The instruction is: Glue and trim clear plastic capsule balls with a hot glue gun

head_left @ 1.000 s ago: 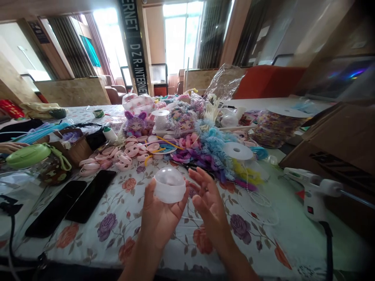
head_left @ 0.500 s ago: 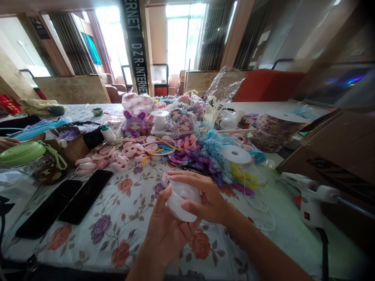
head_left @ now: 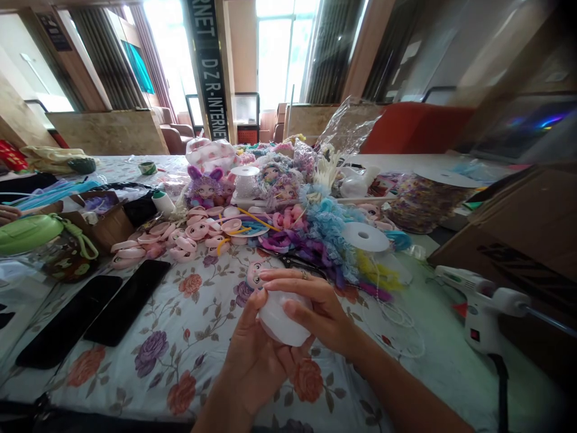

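Observation:
Both my hands are wrapped round a translucent white plastic dome (head_left: pixel 280 320) above the flowered tablecloth (head_left: pixel 189 337). My left hand (head_left: pixel 258 355) cups it from below, fingers curled up its side. From above, my right hand (head_left: pixel 311 307) clamps over the dome, thumb and fingers pressed on it. A small pink doll face piece (head_left: pixel 253 275) lies on the cloth just beyond my fingertips.
Beyond my hands are a pile of pink doll face pieces (head_left: pixel 180 237), coloured yarn hair (head_left: pixel 324 231), small dolls (head_left: pixel 205 187) and white spools (head_left: pixel 365 236). Two black phones (head_left: pixel 97 310) lie at left, a white glue gun (head_left: pixel 482 300) at right, a cardboard box (head_left: pixel 518 222) behind it.
My right hand, open beside the dome a second ago, has come down and closed over it. The dome has dropped lower towards the cloth. The view has shifted slightly.

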Demonstrator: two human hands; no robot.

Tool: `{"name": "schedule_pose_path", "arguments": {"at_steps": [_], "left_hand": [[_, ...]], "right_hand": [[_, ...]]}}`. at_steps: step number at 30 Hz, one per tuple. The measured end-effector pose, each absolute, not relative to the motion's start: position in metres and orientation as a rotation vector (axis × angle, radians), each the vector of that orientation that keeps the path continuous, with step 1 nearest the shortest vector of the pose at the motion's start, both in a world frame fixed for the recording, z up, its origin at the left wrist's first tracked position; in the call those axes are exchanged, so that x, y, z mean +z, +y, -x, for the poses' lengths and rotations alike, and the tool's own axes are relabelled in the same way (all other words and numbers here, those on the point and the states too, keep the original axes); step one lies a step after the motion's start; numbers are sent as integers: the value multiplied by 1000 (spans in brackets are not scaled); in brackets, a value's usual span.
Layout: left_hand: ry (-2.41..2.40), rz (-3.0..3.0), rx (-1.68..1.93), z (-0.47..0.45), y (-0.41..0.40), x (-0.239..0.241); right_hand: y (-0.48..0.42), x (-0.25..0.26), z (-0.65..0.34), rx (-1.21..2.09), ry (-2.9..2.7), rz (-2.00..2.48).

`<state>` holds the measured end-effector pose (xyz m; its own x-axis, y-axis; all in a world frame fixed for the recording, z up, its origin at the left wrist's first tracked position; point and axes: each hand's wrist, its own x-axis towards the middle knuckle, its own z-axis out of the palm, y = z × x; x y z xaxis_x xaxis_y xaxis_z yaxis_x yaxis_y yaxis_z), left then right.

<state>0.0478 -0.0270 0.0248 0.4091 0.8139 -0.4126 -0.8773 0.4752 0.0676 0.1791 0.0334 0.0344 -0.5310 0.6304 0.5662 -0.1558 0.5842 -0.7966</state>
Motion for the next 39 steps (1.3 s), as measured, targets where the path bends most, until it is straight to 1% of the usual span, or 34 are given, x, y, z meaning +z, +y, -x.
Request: {"name": "schedule_pose_path", "arguments": {"at_steps": [6,12,16,19,28,39], "left_hand": [[417,123,1065,-45,-28,19],[436,230,1076,-49,-28,27],[443,174,1096,-48,-28,29],[441,132,1098,-46,-27,29],[421,123,1088,-45,-25,28],[435,83,1117,-43,-27,28]], "right_hand": [[34,27,-174,1059,-1821,381],[36,27,-178,1103,-1812,412],[35,31,-178,916,-1917,423],[33,32,-175,852,-1912,418],[32,30,-172,961,-1849,384],[30,22,-171,904,-1817,350]]}}
